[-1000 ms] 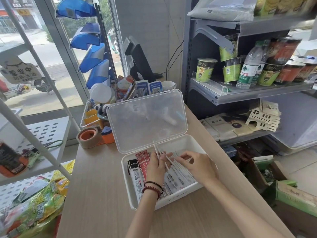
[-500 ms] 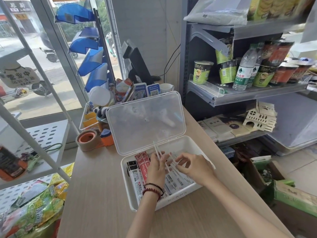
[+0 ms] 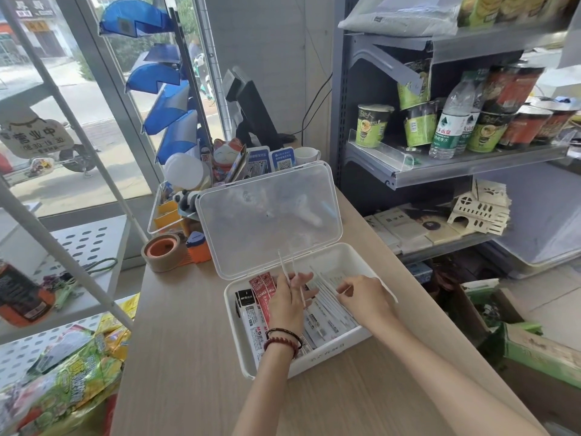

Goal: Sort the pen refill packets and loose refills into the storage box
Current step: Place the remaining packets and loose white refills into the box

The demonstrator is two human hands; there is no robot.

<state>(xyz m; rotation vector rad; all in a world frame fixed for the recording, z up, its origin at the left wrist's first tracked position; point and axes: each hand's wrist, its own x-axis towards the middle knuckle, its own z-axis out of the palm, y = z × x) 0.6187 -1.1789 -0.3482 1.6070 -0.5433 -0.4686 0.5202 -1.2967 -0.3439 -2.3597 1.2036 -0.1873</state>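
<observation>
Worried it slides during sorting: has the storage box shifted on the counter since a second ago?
No. The storage box keeps the same gap to the tape roll, its corner no nearer or farther.

Wooden counter (image 3: 195, 357): storage box (image 3: 314, 361), tape roll (image 3: 163, 251), clear organizer (image 3: 157, 215).

One storage box (image 3: 327, 354), two hands in it: left hand (image 3: 287, 305) and right hand (image 3: 364, 298). Two red packets (image 3: 262, 286), at least one black-topped packet (image 3: 248, 309). Two loose refills (image 3: 283, 265) stand up from the left fingers. The row of refills (image 3: 327, 297) is packed too tight to count. Two bracelets (image 3: 283, 339) on the left wrist. Beyond the box: one tape roll (image 3: 162, 251), two QR stands (image 3: 284, 160) and two water bottles (image 3: 448, 127).
</observation>
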